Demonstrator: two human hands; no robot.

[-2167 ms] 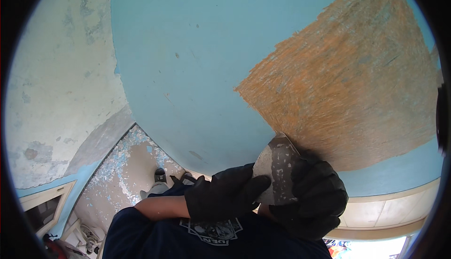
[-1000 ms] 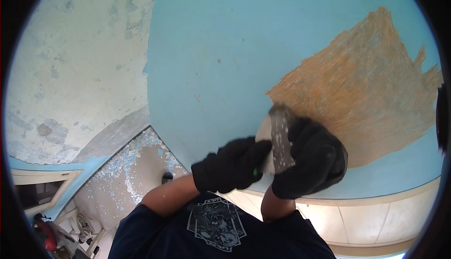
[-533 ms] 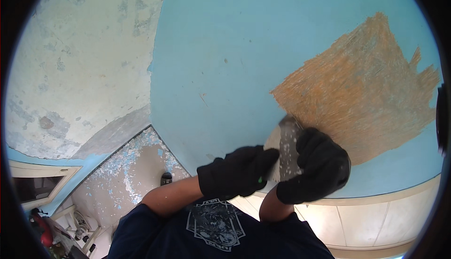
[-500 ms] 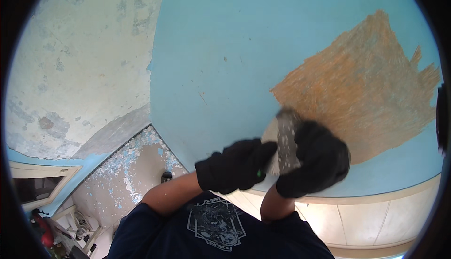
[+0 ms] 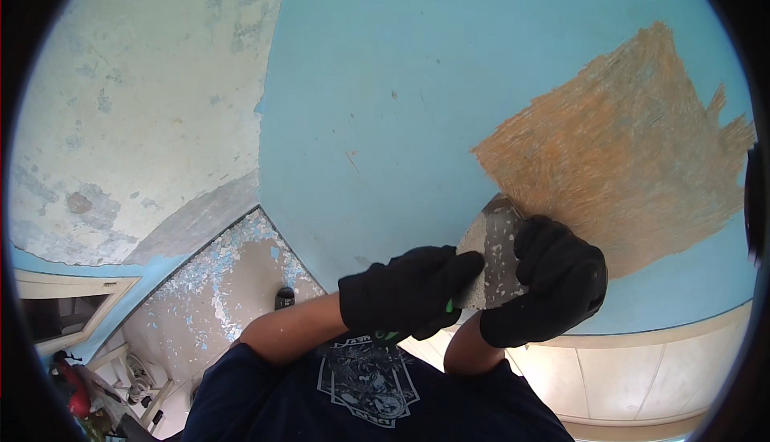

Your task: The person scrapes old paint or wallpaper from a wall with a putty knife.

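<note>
My left hand, in a black glove, is closed on a scraper; bits of green show beside its fingers. Its thumb points along a pale, speckled blade. Curled into a fist, my black-gloved right hand grips what looks like a second scraper, its darker grey blade flecked with white. The two flat surfaces overlap between my hands, in front of the wall; the right hand's fingers hide any handle.
The blue wall has a large bare brown patch at right. At left stands a pale, blotchy wall. Paint flakes litter the floor, near a dark shoe. A cream ledge runs along the lower right.
The blurred right hand and its dark blade are now sharp, slightly lower and to the right. My left hand has shifted slightly right, exposing more green. The view has tilted a little.
</note>
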